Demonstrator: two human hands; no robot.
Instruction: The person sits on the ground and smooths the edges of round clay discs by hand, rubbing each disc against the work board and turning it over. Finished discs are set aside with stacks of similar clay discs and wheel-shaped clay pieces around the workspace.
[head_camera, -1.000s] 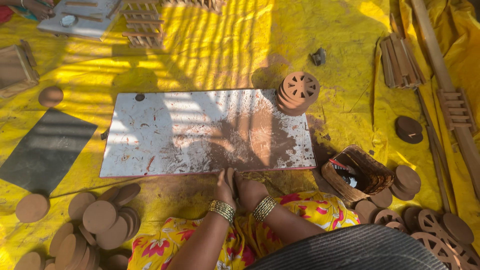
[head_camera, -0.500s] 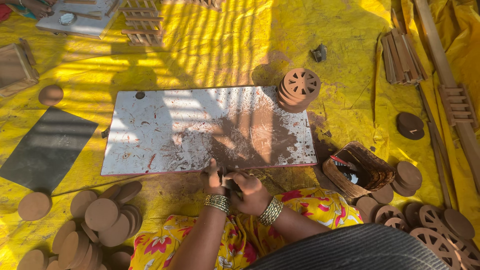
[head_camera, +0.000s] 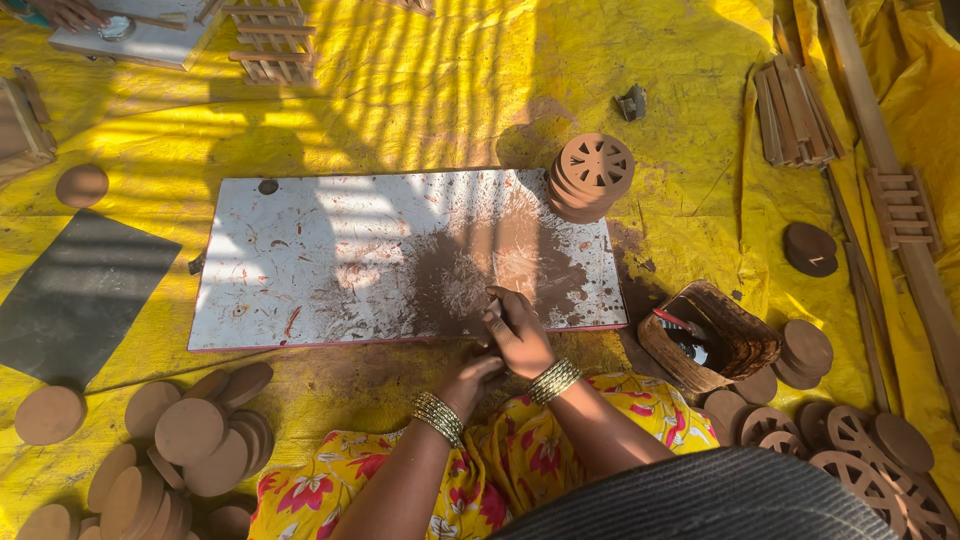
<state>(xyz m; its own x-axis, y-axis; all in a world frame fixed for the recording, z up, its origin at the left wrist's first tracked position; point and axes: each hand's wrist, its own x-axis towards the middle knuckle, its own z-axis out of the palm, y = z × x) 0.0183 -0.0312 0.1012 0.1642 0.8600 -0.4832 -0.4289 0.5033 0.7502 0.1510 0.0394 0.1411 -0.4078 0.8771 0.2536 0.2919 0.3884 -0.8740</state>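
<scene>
Yellow sheet on the floor, white board lying lengthwise left to right.
Right hand and left hand meet at the near edge of the board, fingers curled; what they pinch is hidden.

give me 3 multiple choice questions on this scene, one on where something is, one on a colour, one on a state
1. Where is the stack of spoked discs?
A. at the white board's far right corner
B. on the black slab
C. in the basket

2. What colour is the ground sheet?
A. blue
B. yellow
C. green

3. How are the hands placed?
A. spread far apart
B. close together at the board's near edge
C. resting on the basket

Answers:
1 A, the stack sits at the corner of the board.
2 B, yellow shows all round.
3 B, the left hand and right hand meet at that edge.
</scene>
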